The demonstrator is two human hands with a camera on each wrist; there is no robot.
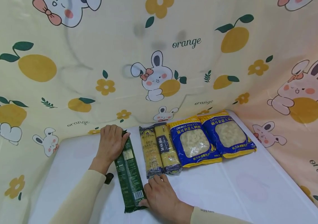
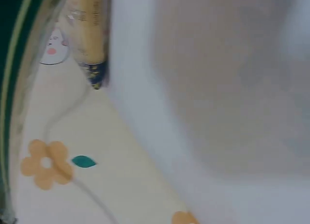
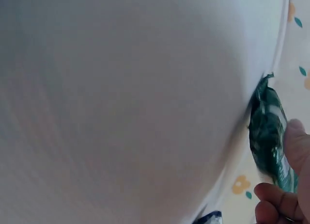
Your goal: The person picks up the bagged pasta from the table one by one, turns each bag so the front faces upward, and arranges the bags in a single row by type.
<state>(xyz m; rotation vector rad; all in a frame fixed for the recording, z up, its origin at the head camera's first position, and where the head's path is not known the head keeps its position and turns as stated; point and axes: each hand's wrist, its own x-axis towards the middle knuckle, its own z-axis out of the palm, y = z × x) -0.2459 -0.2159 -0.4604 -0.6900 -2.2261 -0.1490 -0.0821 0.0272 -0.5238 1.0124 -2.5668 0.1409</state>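
Note:
A long, flat green packet (image 1: 130, 174) with a printed label and a barcode lies on the white table, slightly slanted. My left hand (image 1: 111, 141) grips its far end, thumb along the right edge. At the near end my right hand (image 1: 161, 196) holds the packet's right side, thumb at the lower corner and fingers curled. In the right wrist view the crinkled end of the green packet (image 3: 269, 132) shows between thumb and fingers. Just right of it lie two clear packets of spaghetti, one gold-labelled (image 1: 151, 152) and one with a dark blue label (image 1: 167, 149).
Two blue and yellow bags of orecchiette, the left one (image 1: 195, 143) and the right one (image 1: 230, 135), lie side by side at the back right. A cloth (image 1: 114, 62) printed with rabbits and oranges hangs behind the white table (image 1: 217, 193).

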